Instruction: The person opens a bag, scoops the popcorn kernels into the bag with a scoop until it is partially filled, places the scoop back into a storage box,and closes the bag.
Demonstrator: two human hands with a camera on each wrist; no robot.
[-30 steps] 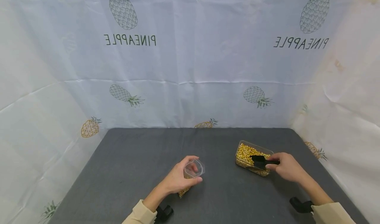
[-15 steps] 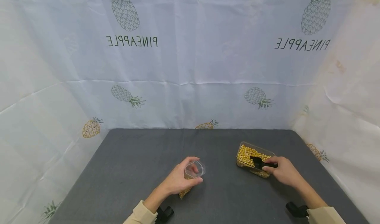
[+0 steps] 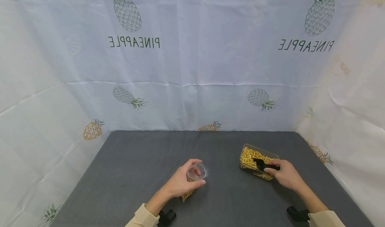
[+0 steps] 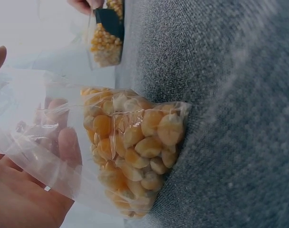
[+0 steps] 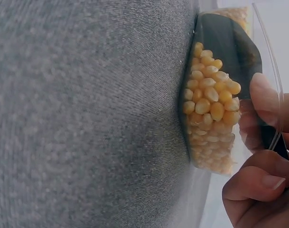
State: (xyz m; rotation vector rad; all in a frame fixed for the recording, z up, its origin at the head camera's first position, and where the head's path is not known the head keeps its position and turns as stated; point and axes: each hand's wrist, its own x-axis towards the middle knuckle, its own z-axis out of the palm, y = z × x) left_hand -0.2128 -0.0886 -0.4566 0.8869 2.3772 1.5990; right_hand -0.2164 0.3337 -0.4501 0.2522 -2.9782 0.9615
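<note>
On the dark grey tabletop [image 3: 126,173], a black scoop [image 3: 259,163] in corn and a clear plastic bag [image 4: 130,147] in hand

To the right, the right hand [image 3: 285,174] pinches the scoop's handle between thumb and fingers, the blade among kernels in a transparent rectangular container [image 3: 263,150]. Nearer the middle, the left hand [image 3: 182,181] holds the bag, thumb and fingers spread wide round its open mouth. The head view mostly hides the bag's lower part behind that hand; the left wrist view shows kernels filling its bottom, which touches the cloth. Only the right wrist view shows kernels and blade closely through the container's wall.
</note>
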